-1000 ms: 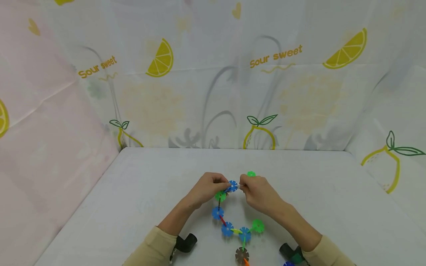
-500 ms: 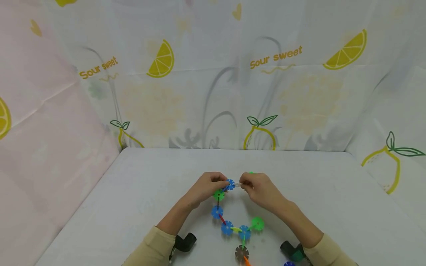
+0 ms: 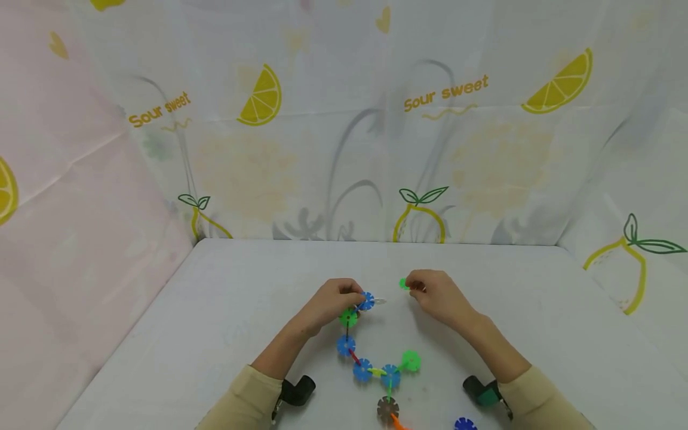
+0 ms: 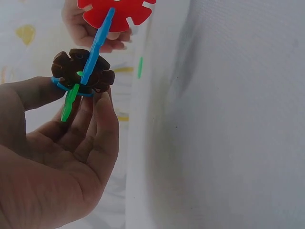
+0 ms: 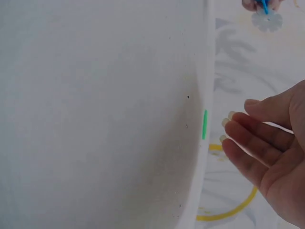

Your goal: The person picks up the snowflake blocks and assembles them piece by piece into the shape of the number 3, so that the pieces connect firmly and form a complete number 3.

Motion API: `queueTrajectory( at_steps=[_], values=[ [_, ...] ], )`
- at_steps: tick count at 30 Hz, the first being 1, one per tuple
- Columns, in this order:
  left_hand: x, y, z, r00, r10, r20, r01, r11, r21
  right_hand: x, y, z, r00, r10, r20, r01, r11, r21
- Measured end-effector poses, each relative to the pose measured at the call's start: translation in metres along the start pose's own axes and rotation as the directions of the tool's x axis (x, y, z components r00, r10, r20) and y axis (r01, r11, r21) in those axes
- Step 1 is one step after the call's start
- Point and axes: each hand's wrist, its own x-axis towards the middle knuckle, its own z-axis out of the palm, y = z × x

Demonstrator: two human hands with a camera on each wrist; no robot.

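My left hand [image 3: 334, 306] pinches the upper end of a chain of slotted plastic flower discs between thumb and fingers. A blue disc [image 3: 368, 300] sits at its fingertips, with a whitish translucent disc [image 3: 380, 301] joined on its right. A green disc [image 3: 348, 318] hangs just below. In the left wrist view, a brown disc [image 4: 71, 76], a blue one edge-on [image 4: 97, 47] and a red one [image 4: 119, 12] line up by the hand. My right hand [image 3: 443, 298], loosely curved and holding nothing, is beside a loose green disc [image 3: 404, 283], which lies flat on the table [image 5: 95, 119].
The chain runs down through more blue discs [image 3: 390, 376], a green side disc [image 3: 411, 361] and a brown disc [image 3: 387, 409] toward the near edge. A dark blue disc [image 3: 464, 424] lies at front right. A patterned cloth [image 3: 333, 119] hangs behind the table.
My right hand has let go of the whitish disc and moved right to the loose green disc. My left hand, with the chain, has shifted slightly left.
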Motion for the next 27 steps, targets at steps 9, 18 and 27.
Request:
queueTrajectory(
  at_steps=[9,18,27],
  values=[
    [-0.003,0.002,-0.002,1.0,-0.025,-0.018,0.025,1.0,-0.01,0.006,0.011,-0.007,0.995,0.053,0.082,-0.059,0.995,0.075],
    [-0.003,0.003,-0.001,0.999,-0.001,-0.054,0.001,1.0,0.012,0.022,0.022,-0.006,0.984,0.077,0.161,-0.099,0.986,0.136],
    [-0.002,0.004,0.002,0.999,0.012,-0.037,-0.012,1.0,0.013,0.034,0.039,-0.002,0.969,0.126,0.212,-0.171,0.963,0.21]
  ],
)
